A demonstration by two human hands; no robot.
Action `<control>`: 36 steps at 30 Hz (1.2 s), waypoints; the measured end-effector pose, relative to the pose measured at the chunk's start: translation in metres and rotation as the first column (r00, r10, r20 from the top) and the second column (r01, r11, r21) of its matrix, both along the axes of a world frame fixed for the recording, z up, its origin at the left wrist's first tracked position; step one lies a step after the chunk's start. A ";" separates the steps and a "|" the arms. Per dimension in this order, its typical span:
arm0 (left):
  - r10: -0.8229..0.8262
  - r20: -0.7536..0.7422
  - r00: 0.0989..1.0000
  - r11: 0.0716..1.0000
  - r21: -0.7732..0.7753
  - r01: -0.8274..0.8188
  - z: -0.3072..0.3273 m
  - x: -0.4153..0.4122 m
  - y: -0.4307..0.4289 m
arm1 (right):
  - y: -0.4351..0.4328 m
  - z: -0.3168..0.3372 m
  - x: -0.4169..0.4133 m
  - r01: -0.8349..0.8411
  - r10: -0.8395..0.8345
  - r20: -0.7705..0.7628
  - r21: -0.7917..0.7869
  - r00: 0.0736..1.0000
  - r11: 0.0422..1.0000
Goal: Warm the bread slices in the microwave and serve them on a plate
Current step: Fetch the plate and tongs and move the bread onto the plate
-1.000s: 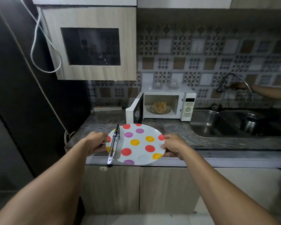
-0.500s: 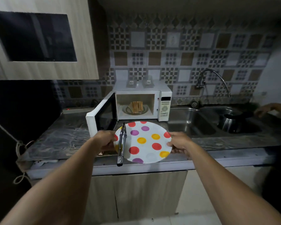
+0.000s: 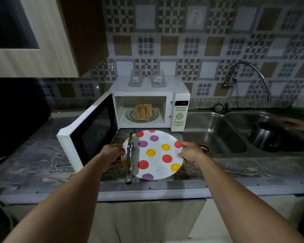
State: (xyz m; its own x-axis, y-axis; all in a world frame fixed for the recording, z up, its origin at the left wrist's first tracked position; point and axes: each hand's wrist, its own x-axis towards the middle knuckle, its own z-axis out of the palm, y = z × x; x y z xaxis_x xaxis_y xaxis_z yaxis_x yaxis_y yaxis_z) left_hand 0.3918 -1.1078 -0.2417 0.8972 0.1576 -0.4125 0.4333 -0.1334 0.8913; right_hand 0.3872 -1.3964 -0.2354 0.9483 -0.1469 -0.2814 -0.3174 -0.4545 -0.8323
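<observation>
A person's left hand (image 3: 112, 157) and right hand (image 3: 189, 153) grip opposite rims of a round white plate with red, yellow and purple dots (image 3: 154, 155), held over the dark marbled stone counter (image 3: 33, 160) in front of an open white microwave oven (image 3: 147, 104). Slim metal tongs (image 3: 129, 158) lie across the plate's left side, seemingly pinned under the left thumb. The toasted brown bread slices (image 3: 143, 111) stand on edge on the glass turntable inside, well apart from the plate. To do this step well, the plate is best set down flat, clear of the swung-out microwave door (image 3: 88, 135), so one hand is free to work the tongs. A steel sink (image 3: 235, 135) lies to the right.
</observation>
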 end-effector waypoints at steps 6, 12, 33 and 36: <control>0.059 -0.039 0.997 0.995 0.077 -0.056 -0.041 0.074 0.012 | 0.012 -0.038 0.070 -0.028 0.028 -0.003 -0.073 1.000 0.997; 0.027 -0.103 0.994 0.994 0.108 -0.016 -0.075 0.135 0.015 | 0.026 -0.083 0.133 0.015 -0.016 -0.012 -0.130 1.000 0.991; -0.012 -0.098 0.995 0.844 0.533 0.063 -0.134 0.214 0.022 | 0.044 -0.144 0.199 0.033 -0.039 -0.013 -0.320 0.999 0.947; -0.038 -0.118 0.992 0.788 0.607 0.102 -0.132 0.211 0.016 | 0.043 -0.146 0.199 0.020 -0.030 -0.024 -0.346 0.999 0.938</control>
State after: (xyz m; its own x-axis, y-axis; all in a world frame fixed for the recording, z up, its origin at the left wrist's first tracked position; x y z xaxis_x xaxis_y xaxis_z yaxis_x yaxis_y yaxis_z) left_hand 0.6030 -1.0915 -0.3732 0.8776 0.3433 -0.3346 0.4785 -0.6690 0.5687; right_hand 0.5866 -1.3536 -0.3813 0.9354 -0.2638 -0.2356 -0.3536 -0.7041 -0.6157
